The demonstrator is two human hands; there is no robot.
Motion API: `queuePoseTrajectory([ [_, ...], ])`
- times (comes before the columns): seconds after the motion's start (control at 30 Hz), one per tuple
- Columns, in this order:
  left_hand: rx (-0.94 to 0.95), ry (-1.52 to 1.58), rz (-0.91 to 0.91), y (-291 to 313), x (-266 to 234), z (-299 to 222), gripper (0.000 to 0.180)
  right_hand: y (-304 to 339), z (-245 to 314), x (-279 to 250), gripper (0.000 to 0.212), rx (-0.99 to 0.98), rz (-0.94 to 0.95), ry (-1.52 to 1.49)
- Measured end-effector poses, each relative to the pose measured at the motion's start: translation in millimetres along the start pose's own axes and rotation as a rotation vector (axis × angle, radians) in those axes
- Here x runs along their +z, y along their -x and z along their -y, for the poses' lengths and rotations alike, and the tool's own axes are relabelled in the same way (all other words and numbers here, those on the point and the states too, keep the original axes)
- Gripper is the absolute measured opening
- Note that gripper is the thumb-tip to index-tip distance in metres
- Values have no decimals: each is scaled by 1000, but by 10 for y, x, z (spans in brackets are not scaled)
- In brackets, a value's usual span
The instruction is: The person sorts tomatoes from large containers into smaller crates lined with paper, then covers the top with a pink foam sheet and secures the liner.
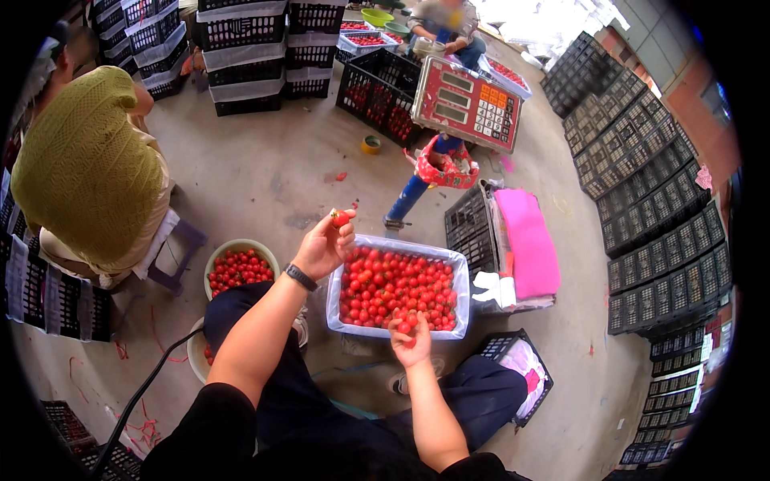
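Note:
My left hand (322, 245), with a dark band on the wrist, is raised over the far left corner of a plastic-lined crate (462, 298). Its fingertips pinch a red cherry tomato (341, 218). At the crate's near edge my right hand (415, 350) is palm up, its fingers curled around cherry tomatoes (405, 328); how many is unclear. Red cherry tomatoes (393, 280) fill the crate in front of me. Beside my left knee, a pale round basin (210, 265) holds more tomatoes. Another basin (195, 353), partly hidden by my leg, sits nearer to me.
A red weighing scale (467, 104) stands on a blue post beyond the crate. Right of it, a black crate carries a pink pad (525, 240). A person in an olive knit top (88, 160) sits at left, another person at the back. Black crates (666, 240) are stacked along the right.

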State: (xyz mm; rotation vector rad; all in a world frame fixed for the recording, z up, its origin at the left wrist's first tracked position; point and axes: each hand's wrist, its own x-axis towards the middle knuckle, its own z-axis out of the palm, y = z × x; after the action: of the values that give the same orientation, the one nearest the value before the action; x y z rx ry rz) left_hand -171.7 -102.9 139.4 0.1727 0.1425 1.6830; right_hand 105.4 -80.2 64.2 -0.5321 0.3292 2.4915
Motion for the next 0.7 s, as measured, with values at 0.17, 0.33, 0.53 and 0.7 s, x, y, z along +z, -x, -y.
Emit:
queuePoseTrajectory([
  [0.17,22,-16,-274,-36,-143,51,26,-16,-24,14,21,-13,2,10],
  [0.33,-123,-331,-998,192,-1400,80,26,-75,-25,47,22,19,-20,-19],
  [0.53,-94,-526,-1047,-475,-1853,-345,27,82,62,188,15,31,-39,-11],
  [0.7,280,-370,-478,-1956,109,-1020,60,70,284,39,30,-31,-55,61],
])
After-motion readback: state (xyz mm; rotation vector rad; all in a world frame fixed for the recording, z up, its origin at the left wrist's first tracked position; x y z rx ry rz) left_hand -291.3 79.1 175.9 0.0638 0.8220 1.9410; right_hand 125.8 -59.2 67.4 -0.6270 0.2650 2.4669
